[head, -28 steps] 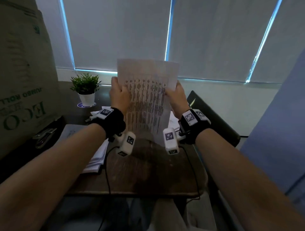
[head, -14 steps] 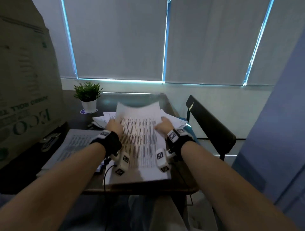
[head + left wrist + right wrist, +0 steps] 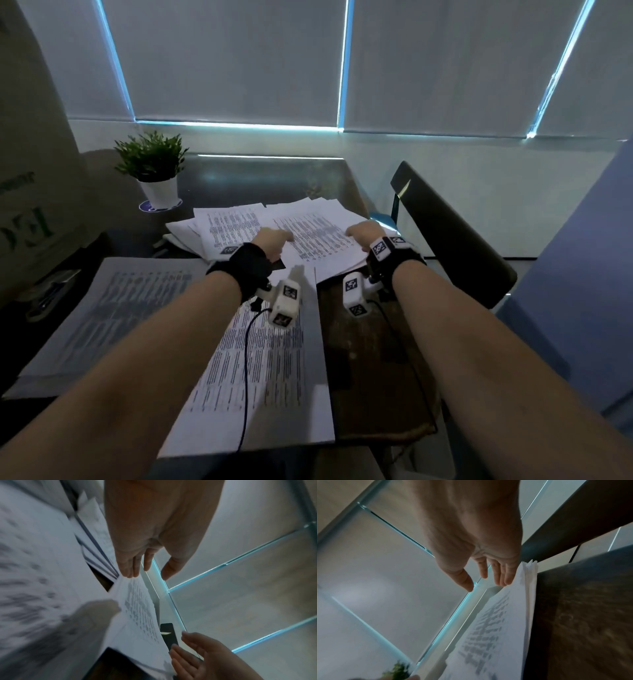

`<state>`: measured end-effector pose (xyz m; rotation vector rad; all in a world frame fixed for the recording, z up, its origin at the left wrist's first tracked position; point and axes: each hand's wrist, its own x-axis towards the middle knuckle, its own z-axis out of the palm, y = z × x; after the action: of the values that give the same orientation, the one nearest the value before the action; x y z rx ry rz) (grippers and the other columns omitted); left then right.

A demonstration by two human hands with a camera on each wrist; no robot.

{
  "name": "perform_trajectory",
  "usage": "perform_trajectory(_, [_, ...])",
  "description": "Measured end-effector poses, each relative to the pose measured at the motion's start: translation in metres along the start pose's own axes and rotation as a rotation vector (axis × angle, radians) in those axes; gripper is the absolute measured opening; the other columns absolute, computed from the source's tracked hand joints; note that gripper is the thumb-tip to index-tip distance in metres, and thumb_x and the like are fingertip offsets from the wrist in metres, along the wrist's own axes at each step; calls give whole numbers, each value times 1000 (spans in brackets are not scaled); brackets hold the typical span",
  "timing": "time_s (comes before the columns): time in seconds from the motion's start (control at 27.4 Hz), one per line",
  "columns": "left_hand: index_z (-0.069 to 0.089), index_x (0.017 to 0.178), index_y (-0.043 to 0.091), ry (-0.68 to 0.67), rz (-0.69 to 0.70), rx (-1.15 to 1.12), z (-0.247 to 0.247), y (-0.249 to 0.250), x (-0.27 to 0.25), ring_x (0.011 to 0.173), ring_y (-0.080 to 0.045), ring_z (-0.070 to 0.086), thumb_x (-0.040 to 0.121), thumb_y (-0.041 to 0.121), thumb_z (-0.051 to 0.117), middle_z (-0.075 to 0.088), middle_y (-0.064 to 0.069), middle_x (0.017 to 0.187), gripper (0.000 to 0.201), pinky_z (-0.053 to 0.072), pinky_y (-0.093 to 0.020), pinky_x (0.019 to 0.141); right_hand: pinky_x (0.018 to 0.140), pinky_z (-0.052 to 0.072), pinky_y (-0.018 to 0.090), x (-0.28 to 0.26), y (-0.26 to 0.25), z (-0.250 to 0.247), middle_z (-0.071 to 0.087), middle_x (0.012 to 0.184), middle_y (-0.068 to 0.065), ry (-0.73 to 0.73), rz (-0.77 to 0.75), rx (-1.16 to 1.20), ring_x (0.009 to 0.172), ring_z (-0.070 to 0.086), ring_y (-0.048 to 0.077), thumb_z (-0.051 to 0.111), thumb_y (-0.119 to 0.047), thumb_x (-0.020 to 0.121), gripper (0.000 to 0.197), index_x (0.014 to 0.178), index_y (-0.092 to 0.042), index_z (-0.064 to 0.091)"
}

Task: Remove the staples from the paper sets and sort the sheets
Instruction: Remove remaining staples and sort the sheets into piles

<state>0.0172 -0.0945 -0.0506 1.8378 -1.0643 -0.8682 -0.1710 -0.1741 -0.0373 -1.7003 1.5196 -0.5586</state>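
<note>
A loose pile of printed sheets (image 3: 308, 233) lies at the middle of the table, with its edge close up in the left wrist view (image 3: 137, 601) and the right wrist view (image 3: 505, 622). My left hand (image 3: 274, 240) is over its left part, fingers straight, fingertips (image 3: 126, 573) at the paper's edge and thumb apart. My right hand (image 3: 359, 233) is over the pile's right edge, its fingers (image 3: 503, 577) straight beside the stacked sheets. Neither hand holds anything. One printed set (image 3: 267, 359) lies flat at the table's front edge under my left forearm.
Another stack of sheets (image 3: 113, 308) lies at the front left. A potted plant (image 3: 154, 171) stands at the back left, beside a big cardboard box (image 3: 27, 171). A dark chair (image 3: 445, 233) stands close to the table's right side. Bare wood table (image 3: 370, 359) shows at the front right.
Both hands held a printed set upright, laid it flat at the front of the table, let it go and reached forward over the far pile.
</note>
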Motion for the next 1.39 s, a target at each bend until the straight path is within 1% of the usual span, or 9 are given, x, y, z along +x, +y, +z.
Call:
perform_trajectory(0.11, [47,128,-10,72,-141,-162,14,2,30,95,-28,54,92,13,55,53,-22,121,43,45,-35,73,88,43,33,43,6,-4,59,125,4,80,40,-1,105,56,24,66,-51,78,71,133,-8,56])
perform_trajectory(0.22, [48,129,-3,142,-211,-127,21,-4,64,100,-32,55,89,28,53,54,-19,119,51,47,-40,94,102,38,37,74,3,-2,45,149,15,78,29,40,132,47,33,61,-48,89,78,147,-3,39])
perform_trajectory(0.33, [43,135,-5,212,-231,-164,29,-16,96,103,-31,57,79,32,61,55,-17,126,69,49,-35,83,106,40,39,94,5,5,45,149,11,44,94,-52,129,50,32,59,-57,87,81,148,-7,38])
perform_trajectory(0.55, [53,97,-4,335,-82,-185,43,-49,123,87,-28,58,82,15,67,58,-16,91,28,45,-35,68,114,25,52,132,44,21,32,155,15,120,166,-377,143,26,38,53,-75,79,92,145,-13,43])
perform_trajectory(0.62, [46,112,0,298,-20,-249,45,-54,125,89,-24,58,82,12,68,56,-9,101,39,49,-35,76,115,28,50,138,52,17,37,153,16,143,146,-394,141,31,37,54,-75,78,91,143,-11,45])
perform_trajectory(0.84, [37,132,7,135,91,-343,49,-51,132,103,-23,57,86,-1,60,54,-7,118,52,48,-34,83,61,38,24,143,69,2,60,88,3,189,44,-166,89,57,23,69,-41,83,33,98,-12,61])
perform_trajectory(1.06, [28,143,19,-5,203,-575,52,-46,119,115,-25,56,89,-14,49,54,-5,126,67,48,-42,97,112,34,47,140,58,6,41,149,10,285,-90,-135,138,37,28,74,-42,82,83,150,-16,34])
perform_trajectory(1.21, [33,141,20,63,426,-676,38,-27,107,117,-23,58,91,-9,49,56,-7,130,59,51,-44,95,104,46,41,132,42,1,55,136,3,240,-239,500,119,58,19,81,-60,68,107,150,-13,31])
perform_trajectory(1.39, [36,133,28,235,737,-524,9,16,100,116,-10,56,101,17,40,54,1,129,34,45,-32,101,94,54,51,110,-1,-21,71,112,14,89,-568,794,105,68,32,60,-16,96,24,118,-7,61])
